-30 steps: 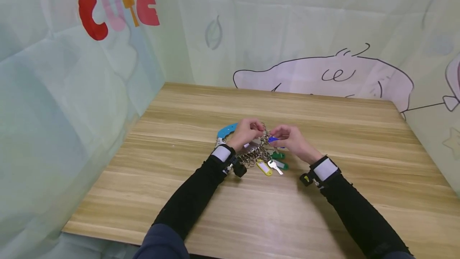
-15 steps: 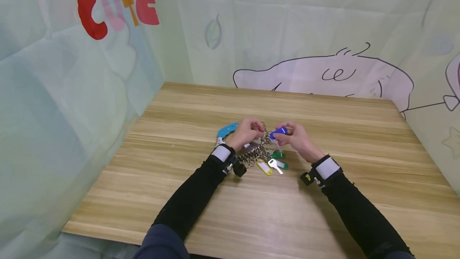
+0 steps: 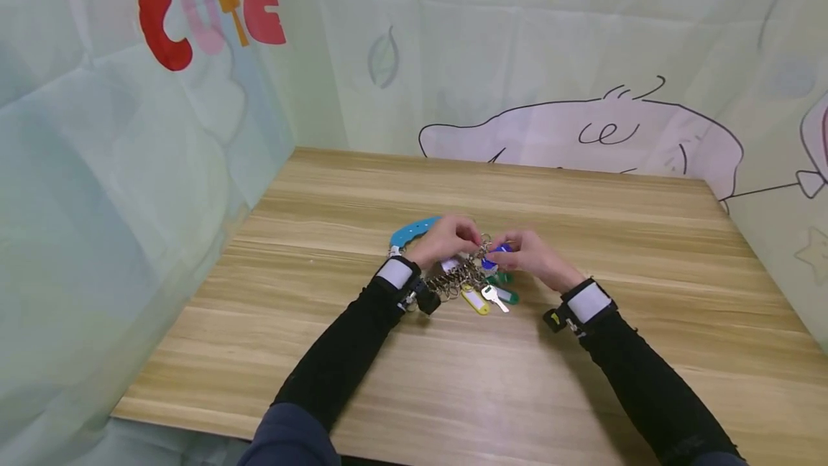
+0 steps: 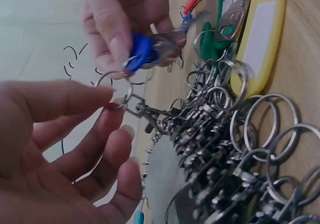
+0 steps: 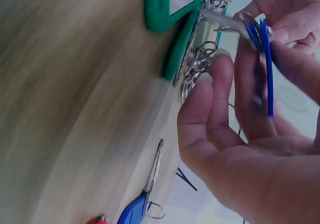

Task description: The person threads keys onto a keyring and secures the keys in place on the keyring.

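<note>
In the left wrist view, my left hand (image 3: 449, 241) pinches a metal split ring (image 4: 131, 93) between thumb and forefinger. A small clasp (image 4: 145, 112) hangs from that ring and leads to the bunch of clasps and rings (image 4: 192, 134). My right hand (image 3: 529, 257) holds a blue key tag (image 5: 270, 79) between thumb and fingers, right beside the ring. A silver key (image 4: 167, 47), blurred, shows along with the blue tag. Below the hands lie a yellow key tag (image 3: 476, 300), a green key tag (image 3: 507, 295) and a loose-hanging silver key (image 3: 495, 298).
A light blue curved strap (image 3: 410, 232) lies behind my left hand. On the wooden table (image 3: 310, 250), a blue-headed key (image 5: 134, 211) and a red piece (image 5: 97, 219) show in the right wrist view. Printed cloth (image 3: 362, 63) stands behind and at the left.
My right hand first drew the blue tag up and away to the right, then brought it back down beside my left hand. The left hand shifted slightly right, its ring now showing.
</note>
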Demonstrator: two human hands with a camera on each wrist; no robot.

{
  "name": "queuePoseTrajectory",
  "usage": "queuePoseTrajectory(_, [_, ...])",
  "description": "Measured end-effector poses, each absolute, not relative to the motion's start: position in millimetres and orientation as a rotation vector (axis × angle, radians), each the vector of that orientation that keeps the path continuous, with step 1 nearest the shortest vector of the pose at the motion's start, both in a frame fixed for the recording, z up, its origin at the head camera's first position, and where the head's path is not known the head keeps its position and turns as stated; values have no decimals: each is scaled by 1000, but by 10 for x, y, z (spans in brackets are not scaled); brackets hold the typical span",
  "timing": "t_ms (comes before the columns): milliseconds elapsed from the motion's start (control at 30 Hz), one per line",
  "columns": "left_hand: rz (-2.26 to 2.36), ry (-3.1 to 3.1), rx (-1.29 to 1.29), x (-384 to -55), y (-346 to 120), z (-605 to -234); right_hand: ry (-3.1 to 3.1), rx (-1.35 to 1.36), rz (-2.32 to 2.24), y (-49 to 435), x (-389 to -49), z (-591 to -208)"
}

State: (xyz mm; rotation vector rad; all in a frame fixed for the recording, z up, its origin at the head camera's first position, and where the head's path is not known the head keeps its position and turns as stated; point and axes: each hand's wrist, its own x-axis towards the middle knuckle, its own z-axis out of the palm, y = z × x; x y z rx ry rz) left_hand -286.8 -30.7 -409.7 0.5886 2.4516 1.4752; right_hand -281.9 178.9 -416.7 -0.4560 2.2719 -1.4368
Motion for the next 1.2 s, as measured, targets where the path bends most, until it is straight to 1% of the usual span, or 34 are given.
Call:
queuePoseTrajectory(167, [1316,2371,687,-2882,-346,-4051,2313,-500,-1465,1831,-2857,-4154])
queuePoseTrajectory(367, [1152,2360,704,-2906,-323,-4002,2541,-271,-1568,1999,-2976,-4109])
queuePoseTrajectory(500, [1073,2480,691,-2939,-228,-4018,2751,-168,-1372,2099,-3028,-4136])
queuePoseTrajectory(633, [892,2700,659,-2964,-118,-4061,2895,-109,-1153,2154,-3062,-4184])
queuePoseTrajectory(767, [701,2817,604,-2976,-48,-4094,2884,-45,-896,2202,-3096,-4204])
queuePoseTrajectory(900, [614,2877,587,-3021,-5,-4125,2839,-52,-764,2225,-3134,-4191])
queuePoseTrajectory(1067, [535,2904,551,-3025,59,-4149,2867,-63,-843,2221,-3138,-4184])
queuePoseTrajectory(1200, [497,2932,552,-3014,88,-4183,2834,-56,-1072,2202,-3116,-4179])
